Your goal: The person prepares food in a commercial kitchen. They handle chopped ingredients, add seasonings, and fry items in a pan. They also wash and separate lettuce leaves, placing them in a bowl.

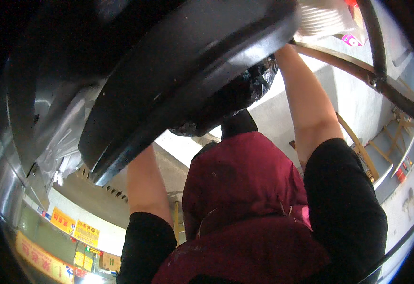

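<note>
Left hand: hidden behind a bulky black piece (188, 83); we cannot tell how far it is open or what it grips. Right hand: out of sight past the same piece's upper right end, its hold likewise unclear to us. We see the left forearm (145, 184) vanish behind the lower edge, the right forearm (308, 102) rise to that end.

The black piece lies slantwise across upper middle, low end to our left; its exact kind we cannot make out. Beneath its edge, between the forearms, a crumpled black bag (261, 80). Below that, our maroon garment (244, 175).

Farther out, left: clear plastic (65, 128) just beside the piece; yellow signs (87, 233) lower down, a carton (110, 261) near them. Right: a dark frame (403, 99), white ribbed stack (323, 19) above, wooden bar (357, 146) beyond the forearm.
</note>
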Tool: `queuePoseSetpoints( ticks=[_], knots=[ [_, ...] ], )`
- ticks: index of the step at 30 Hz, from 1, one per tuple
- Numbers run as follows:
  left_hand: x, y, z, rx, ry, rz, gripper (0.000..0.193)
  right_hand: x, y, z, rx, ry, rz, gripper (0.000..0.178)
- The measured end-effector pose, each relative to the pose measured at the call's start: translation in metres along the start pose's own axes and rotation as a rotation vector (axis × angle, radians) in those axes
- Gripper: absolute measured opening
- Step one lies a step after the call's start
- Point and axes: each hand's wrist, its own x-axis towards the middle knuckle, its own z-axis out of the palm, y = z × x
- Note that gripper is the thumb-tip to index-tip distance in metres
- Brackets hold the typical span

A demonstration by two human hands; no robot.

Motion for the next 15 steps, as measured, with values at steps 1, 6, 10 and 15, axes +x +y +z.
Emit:
queuePoseSetpoints(
  ticks=[1, 6, 10, 15],
  knots=[
    [-0.006, -0.006, 0.003, -0.048, -0.032, -0.029, 0.06, -0.023, -0.011, -0.013, -0.105, 0.136, -0.073, 0.039],
    [-0.085, -0.065, 0.021, -0.091, 0.09, -0.139, 0.065, -0.157, -0.052, -0.038, 0.003, 0.282, -0.215, 0.059],
    [-0.149, -0.115, 0.026, -0.32, 0.009, -0.438, 0.068, -0.232, -0.047, -0.007, 0.12, -0.009, 0.124, 0.098],
    [-0.138, -0.122, 0.011, -0.187, -0.094, -0.501, 0.047, -0.25, -0.023, 0.019, 0.688, 0.025, 0.295, 0.098]
  ],
)
